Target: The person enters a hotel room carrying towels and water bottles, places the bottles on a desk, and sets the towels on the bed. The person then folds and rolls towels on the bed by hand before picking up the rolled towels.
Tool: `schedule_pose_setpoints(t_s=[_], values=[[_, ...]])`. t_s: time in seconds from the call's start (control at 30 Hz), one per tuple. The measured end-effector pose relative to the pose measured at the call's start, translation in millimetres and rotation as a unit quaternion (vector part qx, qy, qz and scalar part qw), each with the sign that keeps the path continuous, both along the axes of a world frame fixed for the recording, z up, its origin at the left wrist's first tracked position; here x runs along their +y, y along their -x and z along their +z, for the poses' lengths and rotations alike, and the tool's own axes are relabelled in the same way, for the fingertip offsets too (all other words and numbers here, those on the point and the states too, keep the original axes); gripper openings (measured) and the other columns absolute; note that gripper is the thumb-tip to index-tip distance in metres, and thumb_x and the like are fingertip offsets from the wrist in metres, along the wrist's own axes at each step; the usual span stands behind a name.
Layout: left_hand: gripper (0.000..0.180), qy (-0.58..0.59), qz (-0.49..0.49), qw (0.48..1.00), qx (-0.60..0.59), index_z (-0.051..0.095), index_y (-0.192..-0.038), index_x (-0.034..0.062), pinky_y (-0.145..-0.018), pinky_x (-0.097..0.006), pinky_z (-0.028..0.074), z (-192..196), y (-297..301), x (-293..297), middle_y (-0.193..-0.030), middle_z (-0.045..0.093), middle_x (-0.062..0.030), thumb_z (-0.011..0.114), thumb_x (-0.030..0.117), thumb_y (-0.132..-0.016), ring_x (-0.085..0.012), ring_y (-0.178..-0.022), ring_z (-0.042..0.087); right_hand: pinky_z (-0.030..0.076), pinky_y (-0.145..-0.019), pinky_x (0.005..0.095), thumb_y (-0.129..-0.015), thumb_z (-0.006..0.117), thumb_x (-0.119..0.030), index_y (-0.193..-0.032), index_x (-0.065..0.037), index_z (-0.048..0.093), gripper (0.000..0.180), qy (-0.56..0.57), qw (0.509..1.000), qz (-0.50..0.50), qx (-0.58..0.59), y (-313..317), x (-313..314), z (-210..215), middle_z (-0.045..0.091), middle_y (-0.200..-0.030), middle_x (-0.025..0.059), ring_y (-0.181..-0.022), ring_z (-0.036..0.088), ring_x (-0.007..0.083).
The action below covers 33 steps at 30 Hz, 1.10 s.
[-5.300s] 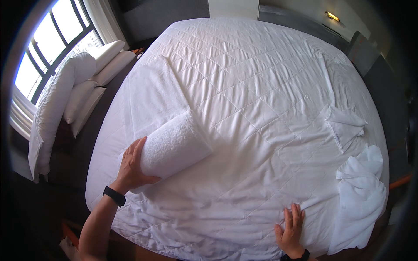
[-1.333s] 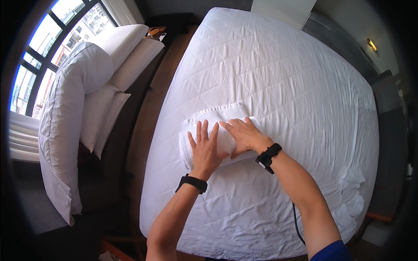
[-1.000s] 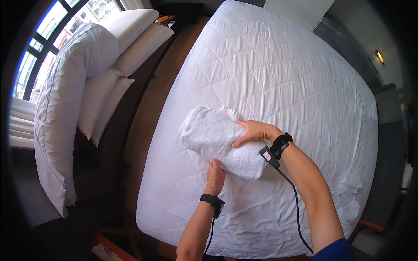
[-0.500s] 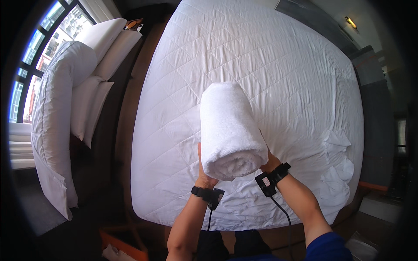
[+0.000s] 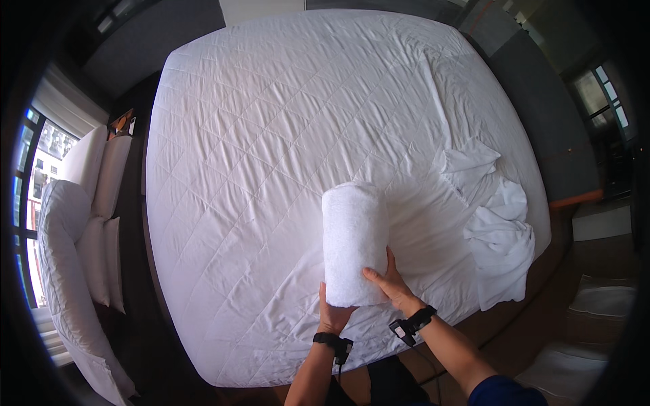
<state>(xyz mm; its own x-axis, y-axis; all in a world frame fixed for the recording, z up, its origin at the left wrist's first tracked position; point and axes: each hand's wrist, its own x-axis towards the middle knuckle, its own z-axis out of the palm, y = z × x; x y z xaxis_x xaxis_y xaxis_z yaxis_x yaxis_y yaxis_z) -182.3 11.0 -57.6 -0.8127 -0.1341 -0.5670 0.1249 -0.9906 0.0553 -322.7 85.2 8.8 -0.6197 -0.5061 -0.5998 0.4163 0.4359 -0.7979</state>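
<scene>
A thick roll of white terry towel [image 5: 354, 233] points away from me above the near middle of the bed. Whether it rests on the bed or is held just over it, I cannot tell. My left hand [image 5: 334, 314] cups its near end from the lower left, most of its fingers hidden under the roll. On the other side, my right hand [image 5: 394, 285] grips the near right edge, its thumb lying over the top and fingers along the side. Beneath is the bed [image 5: 257, 149], covered in a wrinkled white quilted pad.
Crumpled white towels [image 5: 501, 240] lie at the bed's right edge. On the left, beside the window [image 5: 28, 216], stand white pillows [image 5: 112, 176] and a folded white duvet [image 5: 62, 271]. A dark grey panel [image 5: 545, 115] borders the right side. White bundles [image 5: 562, 369] lie at lower right.
My view has turned toward the right, bringing the crumpled towels further in. The towel roll is lower and its spiral end no longer faces me. My right thumb now shows on top.
</scene>
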Motion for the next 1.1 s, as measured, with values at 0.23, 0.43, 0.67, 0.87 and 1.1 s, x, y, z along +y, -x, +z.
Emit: schedule_pose_setpoints(t_s=[0.23, 0.43, 0.67, 0.87, 1.1], values=[[0.073, 0.125, 0.023, 0.991, 0.041, 0.033, -0.137, 0.0156, -0.1, -0.054, 0.03, 15, 142, -46, -0.138, 0.037, -0.0086, 0.039, 0.064, -0.083, -0.0291, -0.126, 0.034, 0.029, -0.103, 0.0395, -0.071, 0.07, -0.047, -0.14, 0.005, 0.012, 0.104, 0.126, 0.975, -0.003, 0.185, 119, -28, 13, 0.025, -0.138, 0.0276, -0.128, 0.029, 0.035], [0.109, 0.18, -0.113, 0.974, -0.083, 0.002, -0.143, 0.0107, -0.102, -0.059, 0.026, -10, 214, -22, -0.147, 0.006, -0.0235, 0.046, 0.078, -0.07, -0.0421, -0.134, 0.015, 0.044, -0.089, 0.0415, -0.077, 0.063, -0.051, -0.143, -0.009, 0.012, 0.093, -0.041, 0.971, -0.061, 0.228, 179, -42, -81, 0.035, -0.128, 0.0292, -0.111, 0.049, 0.0387], [0.116, 0.256, -0.113, 0.94, -0.194, -0.009, -0.142, 0.006, -0.098, -0.059, 0.032, -11, 224, -87, -0.144, 0.002, -0.0303, 0.051, 0.075, -0.071, -0.0438, -0.134, 0.014, 0.015, -0.1, 0.0637, -0.076, 0.069, -0.033, -0.137, -0.009, 0.031, 0.076, -0.141, 0.844, -0.074, 0.513, 153, 112, -36, 0.026, -0.139, 0.0243, -0.132, 0.021, 0.041], [0.105, 0.271, -0.175, 0.927, -0.192, -0.002, -0.143, 0.0055, -0.1, -0.055, 0.031, -2, 198, -33, -0.144, 0.017, -0.0242, 0.052, 0.067, -0.077, -0.0383, -0.131, 0.026, 0.036, -0.098, 0.0371, -0.061, 0.08, -0.035, -0.129, 0.009, 0.034, 0.093, -0.347, 0.749, -0.399, 0.4, 226, 425, 5, 0.041, -0.129, 0.0244, -0.118, 0.044, 0.0326], [0.063, 0.171, -0.222, 0.94, -0.193, 0.039, -0.126, 0.0081, -0.095, -0.049, 0.038, -1, 104, 34, -0.125, 0.048, -0.0163, 0.05, 0.055, -0.085, -0.032, -0.114, 0.048, 0.049, -0.057, 0.0285, -0.065, 0.066, -0.013, -0.087, 0.006, 0.062, 0.029, -0.134, 0.932, -0.302, 0.149, 201, 329, 56, 0.065, -0.079, 0.0101, -0.063, 0.062, 0.0183]])
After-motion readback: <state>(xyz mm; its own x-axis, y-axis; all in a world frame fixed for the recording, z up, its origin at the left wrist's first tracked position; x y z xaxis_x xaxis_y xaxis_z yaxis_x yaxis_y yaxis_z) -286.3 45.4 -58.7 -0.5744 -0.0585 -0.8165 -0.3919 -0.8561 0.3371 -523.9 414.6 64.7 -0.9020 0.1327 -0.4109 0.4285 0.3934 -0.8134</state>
